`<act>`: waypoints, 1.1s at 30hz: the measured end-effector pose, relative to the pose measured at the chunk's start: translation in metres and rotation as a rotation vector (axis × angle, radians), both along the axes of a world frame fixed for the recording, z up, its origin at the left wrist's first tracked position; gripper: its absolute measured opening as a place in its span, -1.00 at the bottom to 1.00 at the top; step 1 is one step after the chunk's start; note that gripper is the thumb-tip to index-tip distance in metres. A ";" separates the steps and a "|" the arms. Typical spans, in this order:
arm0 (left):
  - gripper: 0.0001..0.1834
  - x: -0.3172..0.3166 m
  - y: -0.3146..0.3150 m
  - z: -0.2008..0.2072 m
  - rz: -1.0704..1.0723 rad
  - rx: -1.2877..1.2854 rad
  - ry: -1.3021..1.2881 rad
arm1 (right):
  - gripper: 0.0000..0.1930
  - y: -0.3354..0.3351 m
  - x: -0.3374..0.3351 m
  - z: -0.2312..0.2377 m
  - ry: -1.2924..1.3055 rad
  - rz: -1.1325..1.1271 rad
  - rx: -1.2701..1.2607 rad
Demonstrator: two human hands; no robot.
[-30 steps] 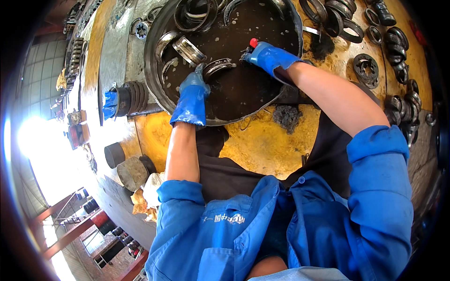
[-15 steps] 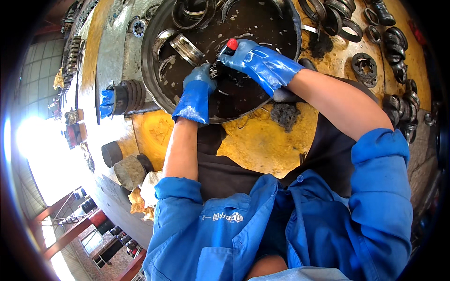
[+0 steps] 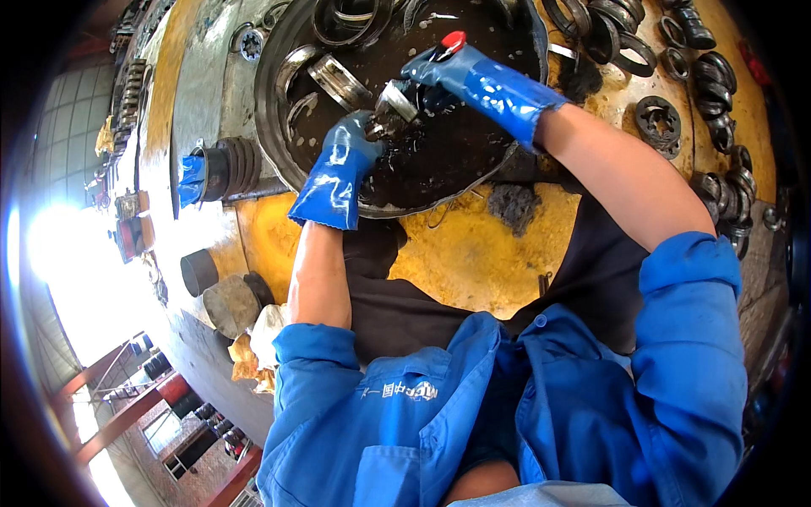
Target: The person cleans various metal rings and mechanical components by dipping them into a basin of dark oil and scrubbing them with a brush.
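Both my hands wear long blue rubber gloves over a wide round basin (image 3: pixel 263 101) of dark liquid. My left hand (image 3: pixel 350 142) is closed around a shiny metal ring-shaped part (image 3: pixel 397 103), held tilted above the liquid. To its right, my right hand (image 3: pixel 452 72) grips a tool with a red end (image 3: pixel 454 40) sticking up past the fingers. The tool's lower part is dark and mostly hidden by the glove, so its kind is unclear. Beyond my left hand, a metal ring (image 3: pixel 340 83) rests in the basin, and larger dark rings (image 3: pixel 353 34) lie at its far side.
Stacked dark metal rings (image 3: pixel 621 51) and a toothed disc (image 3: pixel 657 123) lie on the yellow surface (image 3: pixel 481 262) at right. A dark fibrous clump (image 3: pixel 513 207) sits by the basin's near edge. Ribbed cylinder (image 3: pixel 241 169) and grey cans (image 3: pixel 232 306) stand at left.
My right hand has moved up and right with the red-ended tool, away from the left. My left hand has shifted slightly left and turned, and the metal part now shows its bright side.
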State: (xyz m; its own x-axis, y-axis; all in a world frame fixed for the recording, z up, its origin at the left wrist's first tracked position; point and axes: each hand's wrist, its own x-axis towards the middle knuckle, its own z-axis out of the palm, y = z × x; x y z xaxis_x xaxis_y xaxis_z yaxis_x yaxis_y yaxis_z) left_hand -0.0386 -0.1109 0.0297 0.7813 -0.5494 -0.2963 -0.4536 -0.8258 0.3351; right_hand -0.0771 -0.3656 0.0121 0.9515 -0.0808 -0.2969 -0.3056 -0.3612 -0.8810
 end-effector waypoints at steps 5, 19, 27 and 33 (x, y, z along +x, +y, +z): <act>-0.48 0.000 -0.001 0.047 0.176 -0.172 0.055 | -0.61 -0.029 -0.015 0.032 -0.080 0.060 -0.169; -0.52 0.010 0.032 0.053 0.245 -0.970 0.226 | -0.55 -0.070 -0.028 0.028 -0.154 0.052 0.156; -0.55 0.019 0.042 0.048 0.430 -1.179 0.338 | -0.70 -0.063 -0.026 0.012 -0.158 -0.129 0.572; -0.65 0.025 0.043 0.041 0.590 -1.426 0.439 | -0.68 -0.048 -0.023 0.019 0.132 -0.311 0.888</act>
